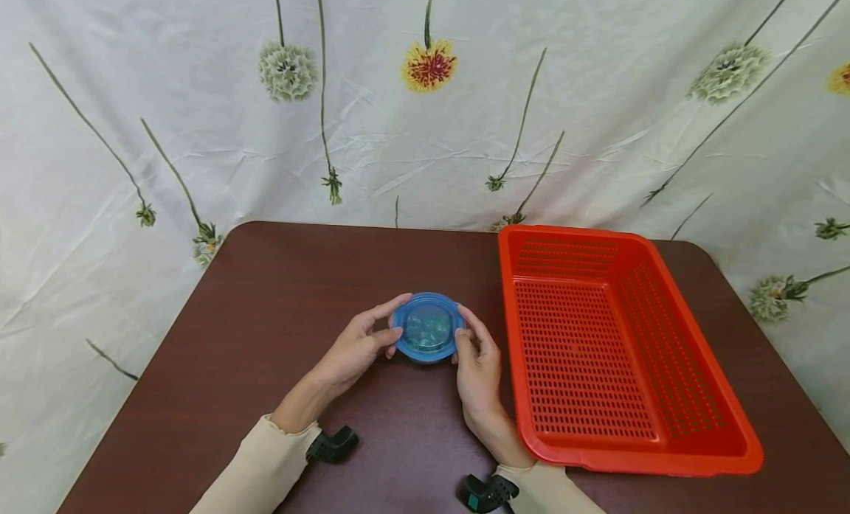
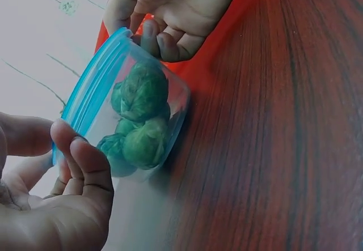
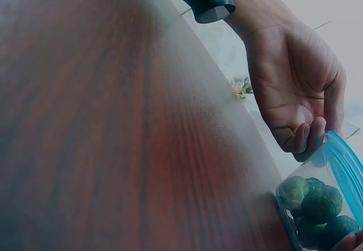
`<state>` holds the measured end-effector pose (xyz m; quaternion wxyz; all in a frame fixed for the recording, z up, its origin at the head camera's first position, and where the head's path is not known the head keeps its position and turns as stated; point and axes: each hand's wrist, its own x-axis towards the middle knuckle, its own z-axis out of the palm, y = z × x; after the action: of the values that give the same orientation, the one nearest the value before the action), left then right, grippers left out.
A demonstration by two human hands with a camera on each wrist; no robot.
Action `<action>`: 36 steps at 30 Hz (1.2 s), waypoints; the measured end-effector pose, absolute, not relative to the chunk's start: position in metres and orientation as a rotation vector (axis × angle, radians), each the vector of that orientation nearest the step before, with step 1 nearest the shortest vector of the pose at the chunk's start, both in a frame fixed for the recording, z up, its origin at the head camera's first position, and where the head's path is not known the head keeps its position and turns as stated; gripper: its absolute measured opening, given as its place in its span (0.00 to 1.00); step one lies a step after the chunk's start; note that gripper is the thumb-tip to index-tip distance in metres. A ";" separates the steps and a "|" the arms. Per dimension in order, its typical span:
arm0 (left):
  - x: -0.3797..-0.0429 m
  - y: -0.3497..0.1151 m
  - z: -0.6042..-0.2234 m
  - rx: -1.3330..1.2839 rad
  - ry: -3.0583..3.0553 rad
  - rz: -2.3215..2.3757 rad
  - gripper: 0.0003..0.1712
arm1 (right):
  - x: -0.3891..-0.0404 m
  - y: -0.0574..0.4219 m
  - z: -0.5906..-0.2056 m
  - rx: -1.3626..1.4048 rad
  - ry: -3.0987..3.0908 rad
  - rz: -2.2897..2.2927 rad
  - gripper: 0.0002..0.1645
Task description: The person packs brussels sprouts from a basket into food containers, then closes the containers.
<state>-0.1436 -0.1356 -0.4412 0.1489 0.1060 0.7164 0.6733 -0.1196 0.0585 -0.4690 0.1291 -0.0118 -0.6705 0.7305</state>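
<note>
A clear plastic food container with a round blue lid stands near the middle of the table, its base close to the wood. Through its wall show several green Brussels sprouts. My left hand grips the left side of the lid's rim, thumb on top and fingers below. On the opposite side, my right hand holds the rim in the same way. The lid sits over the container's mouth. In the right wrist view, only fingertips of the right hand show at the bottom corner.
A large red plastic basket with slotted walls stands on the right of the dark brown table, close beside my right hand and forearm. Behind the table hangs a white cloth with printed flowers. Both wrists carry black cameras.
</note>
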 end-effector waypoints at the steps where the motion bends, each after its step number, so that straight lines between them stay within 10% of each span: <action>1: -0.144 -0.136 -0.442 0.300 2.041 1.947 0.32 | -0.120 0.058 -0.469 -0.034 -1.947 2.123 0.21; 36: -0.144 -0.134 -0.441 0.292 1.943 2.012 0.33 | -0.119 0.058 -0.467 -0.018 -1.882 2.222 0.23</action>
<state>-0.1439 -0.1342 -0.4412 0.1641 0.1024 0.6815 0.7058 -0.1194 0.0582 -0.4665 0.1144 -0.0062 -0.6421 0.7580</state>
